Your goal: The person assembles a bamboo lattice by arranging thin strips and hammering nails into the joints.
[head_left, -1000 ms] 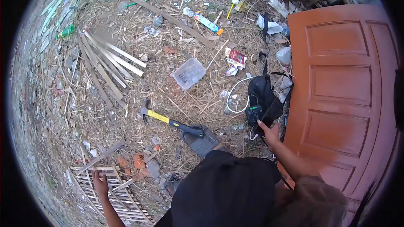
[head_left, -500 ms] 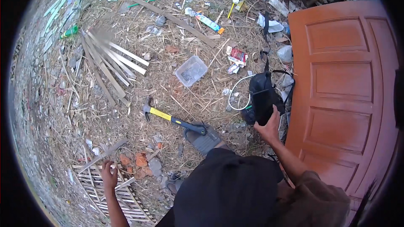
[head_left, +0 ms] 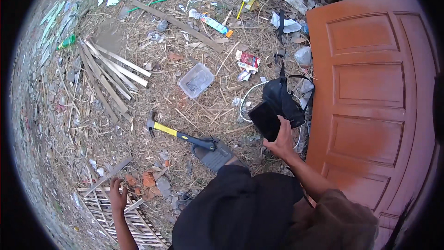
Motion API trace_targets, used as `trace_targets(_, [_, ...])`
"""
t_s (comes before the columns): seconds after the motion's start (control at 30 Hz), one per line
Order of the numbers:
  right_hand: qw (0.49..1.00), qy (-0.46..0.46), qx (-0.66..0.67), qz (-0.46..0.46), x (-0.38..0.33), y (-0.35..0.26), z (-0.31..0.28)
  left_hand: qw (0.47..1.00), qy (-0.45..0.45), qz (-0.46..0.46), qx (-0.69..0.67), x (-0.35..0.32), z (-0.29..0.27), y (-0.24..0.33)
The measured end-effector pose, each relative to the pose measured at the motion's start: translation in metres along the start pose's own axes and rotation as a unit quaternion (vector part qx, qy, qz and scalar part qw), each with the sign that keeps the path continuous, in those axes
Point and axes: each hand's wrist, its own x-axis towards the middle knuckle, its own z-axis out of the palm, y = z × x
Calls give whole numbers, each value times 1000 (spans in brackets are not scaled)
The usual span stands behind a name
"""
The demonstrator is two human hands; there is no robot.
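Holding: right hand (head_left: pixel 281 141) grips a flat dark rectangular device (head_left: pixel 265 119), probably a phone, by its lower edge; fingers wrapped round that edge, thumb on the near side. It is raised clear of the ground, face tilted up toward the head, a pose that suits reading it.
Device position: just left of the black bag (head_left: pixel 283 101), overlapping the bag's lower left corner in view.
Left hand: left hand (head_left: pixel 117 197) lies flat on a white slatted lattice panel (head_left: pixel 125 217), fingers spread; judged to be a prop for the leaning body. Well left of and below the bag.
Black bag: on the straw-littered ground (head_left: pixel 138 148), touching the orange door's (head_left: pixel 370 92) left edge; strap trailing upward. Contents cannot be seen.
Clear plastic tub: clear plastic tub (head_left: pixel 196 80), left of the bag, open top, small dark pieces inside, likely nails; too small to be sure.
Hammer: yellow-and-black claw hammer (head_left: pixel 178 133) lies on the ground between tub and body, untouched.
Loose slats: bundle of pale wooden slats (head_left: pixel 113 76), far left of the bag.
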Motion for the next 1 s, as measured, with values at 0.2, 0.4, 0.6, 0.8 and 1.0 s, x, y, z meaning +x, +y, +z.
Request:
trace_targets(0.2, [998,-30,-18,44,11,-13,-4,999,-7,42,30,6,-3,17])
trace_targets(0.4, [997,-50,-39,39,15,-19,-5,999,-3,44,23,10,-4,37])
trace_targets(0.6, [998,-30,-43,25,16,-22,1,998,-31,47,-17,15,-4,57])
trace_targets(0.8, [998,-33,-51,26,21,-24,3,992,-18,127,13,26,0,116])
trace_targets(1.0, [997,-28,-65,34,20,-27,7,977,-41,206,31,42,14,170])
